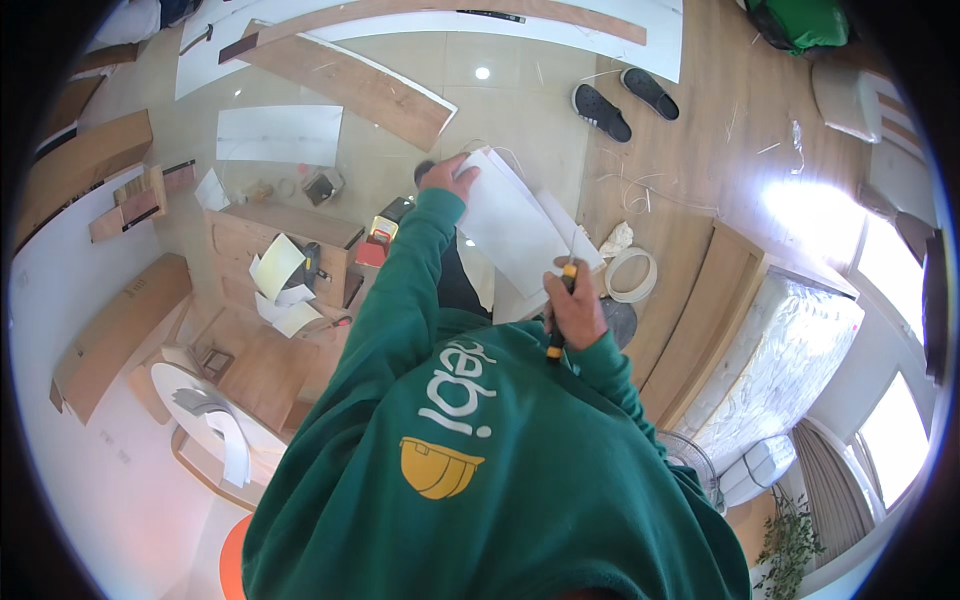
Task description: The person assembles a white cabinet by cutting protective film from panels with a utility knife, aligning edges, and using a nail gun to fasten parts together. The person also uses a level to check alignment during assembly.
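Observation:
A white rectangular board (510,222) lies slanted in front of me. My left hand (450,178) is closed on its far left corner, the thumb lying on the white face. In my right hand (578,312), fingers wrapped round it, is a hand tool with a black-and-yellow handle (555,345). Its thin shaft or blade points away from me at the board's near right end; I cannot tell whether it touches. A second narrow white piece (558,215) shows along the board's right side. What supports the board is mostly hidden.
Right of my right hand lies a roll of white edging strip (632,275) beside a crumpled pale scrap (617,239). A wooden cabinet (285,230) with offcuts and a drill (311,262) stands left. Black shoes (602,112), long boards (360,90) and loose strips lie on the floor.

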The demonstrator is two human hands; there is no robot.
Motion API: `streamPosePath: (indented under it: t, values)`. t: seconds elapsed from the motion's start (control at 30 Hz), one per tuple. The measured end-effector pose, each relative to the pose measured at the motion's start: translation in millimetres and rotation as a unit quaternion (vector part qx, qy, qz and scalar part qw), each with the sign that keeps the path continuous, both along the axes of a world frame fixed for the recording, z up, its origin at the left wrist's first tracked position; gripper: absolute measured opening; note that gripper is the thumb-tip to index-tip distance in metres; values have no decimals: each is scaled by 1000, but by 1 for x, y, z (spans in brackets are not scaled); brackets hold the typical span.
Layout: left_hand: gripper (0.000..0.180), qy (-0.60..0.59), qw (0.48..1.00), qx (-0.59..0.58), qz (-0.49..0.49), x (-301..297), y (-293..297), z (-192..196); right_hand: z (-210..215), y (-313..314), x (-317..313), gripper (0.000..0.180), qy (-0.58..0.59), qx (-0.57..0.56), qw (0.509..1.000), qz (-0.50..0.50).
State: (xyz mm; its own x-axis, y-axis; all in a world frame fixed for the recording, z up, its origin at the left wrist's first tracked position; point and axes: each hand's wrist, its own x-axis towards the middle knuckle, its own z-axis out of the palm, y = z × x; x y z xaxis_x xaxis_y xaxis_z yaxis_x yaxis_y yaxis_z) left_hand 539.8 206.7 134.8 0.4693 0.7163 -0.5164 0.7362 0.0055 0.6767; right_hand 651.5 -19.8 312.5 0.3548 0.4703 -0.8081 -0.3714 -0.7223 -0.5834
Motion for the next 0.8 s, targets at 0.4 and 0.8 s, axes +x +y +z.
streamPosePath:
  t: [0.4,0.8]
  values:
    - [21,-160,983,34,82,3,-15,7,-46,132,26,33,-248,-59,939,229]
    - [14,-149,973,-71,160,10,10,16,-54,216,24,19,-229,-200,850,431]
